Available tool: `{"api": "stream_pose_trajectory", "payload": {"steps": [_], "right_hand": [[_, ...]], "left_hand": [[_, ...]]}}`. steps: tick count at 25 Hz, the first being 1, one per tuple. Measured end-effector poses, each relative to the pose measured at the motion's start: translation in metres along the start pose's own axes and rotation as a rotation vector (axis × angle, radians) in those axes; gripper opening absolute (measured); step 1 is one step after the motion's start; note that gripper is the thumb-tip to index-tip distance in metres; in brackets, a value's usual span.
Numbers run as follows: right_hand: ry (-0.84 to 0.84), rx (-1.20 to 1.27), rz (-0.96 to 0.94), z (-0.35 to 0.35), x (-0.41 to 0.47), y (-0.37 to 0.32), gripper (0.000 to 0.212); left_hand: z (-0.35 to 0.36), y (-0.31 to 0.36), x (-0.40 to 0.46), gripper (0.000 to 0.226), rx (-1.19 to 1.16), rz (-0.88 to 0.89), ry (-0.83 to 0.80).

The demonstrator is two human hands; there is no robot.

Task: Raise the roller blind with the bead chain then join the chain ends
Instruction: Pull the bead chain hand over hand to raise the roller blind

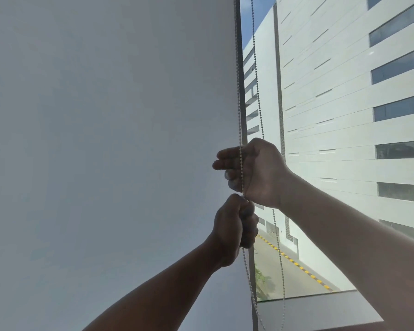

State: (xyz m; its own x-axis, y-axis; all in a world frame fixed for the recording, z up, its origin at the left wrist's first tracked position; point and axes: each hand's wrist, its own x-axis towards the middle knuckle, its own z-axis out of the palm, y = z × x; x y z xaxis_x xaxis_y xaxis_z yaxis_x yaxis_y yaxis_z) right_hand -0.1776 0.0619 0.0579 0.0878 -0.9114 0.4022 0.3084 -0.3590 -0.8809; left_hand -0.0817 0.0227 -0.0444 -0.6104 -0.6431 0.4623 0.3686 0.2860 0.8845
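The left hand (234, 225) makes a closed grip, fingers curled tight round the near strand of the bead chain (241, 168), directly under the right hand (253, 173) and touching its heel. The right hand's grip is looser: fingers half curled, pointing toward 9 o'clock, with that same strand running down across them; whether they pinch it cannot be told. The chain's far strand (258, 99) passes behind the right hand from 12 o'clock and hangs on toward 6 o'clock. The roller blind (110, 139) covers everything from the hands out to 9 o'clock, its edge along the dark window frame (243, 111). At 3 o'clock, uncovered glass shows a pale building (339, 96); at 5 o'clock lies the sill (316, 309).
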Motion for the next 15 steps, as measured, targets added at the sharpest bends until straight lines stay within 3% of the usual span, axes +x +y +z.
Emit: {"api": "stream_pose_trajectory", "payload": {"steps": [8, 12, 15], "right_hand": [[0.097, 0.005, -0.010, 0.007, -0.001, 0.003, 0.012], [0.143, -0.052, 0.068, -0.006, -0.009, 0.031, 0.016], [0.198, -0.101, 0.144, -0.020, -0.021, 0.063, 0.015]], "left_hand": [[0.000, -0.001, -0.005, 0.042, 0.081, 0.014, 0.023], [-0.003, -0.029, -0.016, 0.038, 0.207, 0.008, 0.018], [-0.010, -0.056, -0.030, 0.032, 0.341, -0.040, -0.072]]}}
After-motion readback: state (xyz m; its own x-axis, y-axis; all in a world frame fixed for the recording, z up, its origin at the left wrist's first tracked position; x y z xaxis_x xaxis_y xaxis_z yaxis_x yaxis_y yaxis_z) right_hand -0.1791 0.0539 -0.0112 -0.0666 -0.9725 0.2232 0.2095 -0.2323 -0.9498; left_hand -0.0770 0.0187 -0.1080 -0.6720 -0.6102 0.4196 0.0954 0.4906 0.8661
